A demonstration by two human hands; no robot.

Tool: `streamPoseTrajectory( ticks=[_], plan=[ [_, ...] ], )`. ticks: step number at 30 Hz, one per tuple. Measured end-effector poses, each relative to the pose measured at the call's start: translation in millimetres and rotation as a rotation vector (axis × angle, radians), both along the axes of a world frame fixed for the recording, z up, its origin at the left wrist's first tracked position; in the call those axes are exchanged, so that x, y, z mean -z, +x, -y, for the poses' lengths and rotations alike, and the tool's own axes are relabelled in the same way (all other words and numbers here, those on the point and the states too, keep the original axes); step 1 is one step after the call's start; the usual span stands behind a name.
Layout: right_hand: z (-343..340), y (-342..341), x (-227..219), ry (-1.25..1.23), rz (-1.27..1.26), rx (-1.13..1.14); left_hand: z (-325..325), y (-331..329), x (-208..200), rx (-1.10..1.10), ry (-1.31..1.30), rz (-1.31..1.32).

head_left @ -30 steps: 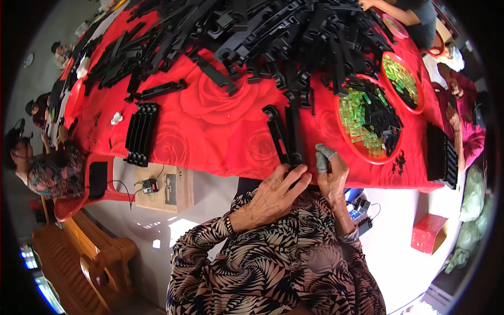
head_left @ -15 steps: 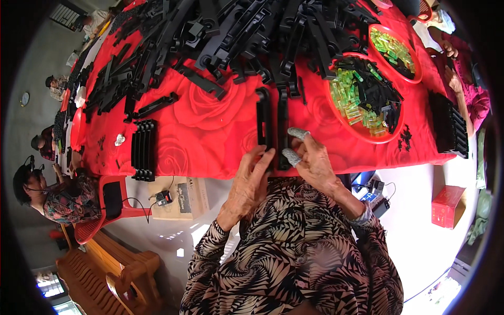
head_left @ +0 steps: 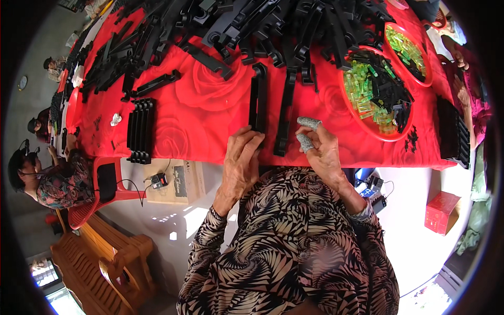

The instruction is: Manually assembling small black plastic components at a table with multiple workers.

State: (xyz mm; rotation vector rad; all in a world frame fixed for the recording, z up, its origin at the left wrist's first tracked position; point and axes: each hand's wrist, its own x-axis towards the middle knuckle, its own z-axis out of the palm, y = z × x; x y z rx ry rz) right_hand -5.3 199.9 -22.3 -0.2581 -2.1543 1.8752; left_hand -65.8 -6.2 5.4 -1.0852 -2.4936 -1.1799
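Two long black plastic pieces lie on the red cloth in front of me, pointing away from my body. The fingers of my left hand are closed on the near end of the left piece, which is slim and has a raised rim. Just right of it, the second black piece lies slightly slanted, with no hand on it. My right hand hovers to the right of that piece. Grey covers sit on two of its fingertips, which are apart with nothing visible between them.
Many black pieces are heaped at the far side of the table. Red baskets at the right hold green-yellow tubes and small black parts. A row of black pieces stands left. Another person's arm is at the far right.
My right hand has moved off the second black piece to the right. The gap between the two pieces has widened. My left hand stays at the left piece's near end. The whole view has shifted.
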Motion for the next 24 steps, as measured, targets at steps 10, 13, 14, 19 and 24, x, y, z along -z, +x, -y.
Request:
streamPoseTrajectory(
  ticks=[10, 13, 14, 19, 24],
  plan=[
    [20.3, 8.8, -37.8, 0.585, -0.162, -0.125, 9.6, -9.4, 12.9, -0.060, 0.002, -0.033],
    [25.9, 11.8, -41.9, 0.821, -0.251, -0.229, 9.7, -8.3, 12.7, -0.069, 0.007, -0.023],
    [24.2, 13.3, -33.1, 0.850, -0.245, -0.260, 9.7, -7.9, 12.1, -0.064, 0.008, -0.021],
    [21.0, 11.4, -27.1, 0.827, -0.314, -0.276, 8.2, -7.1, 9.6, -0.092, 0.027, -0.025],
    [20.7, 13.8, -22.5, 0.814, -0.283, -0.238, 4.3, -6.3, 10.0, -0.113, 0.083, -0.024]
  ],
)
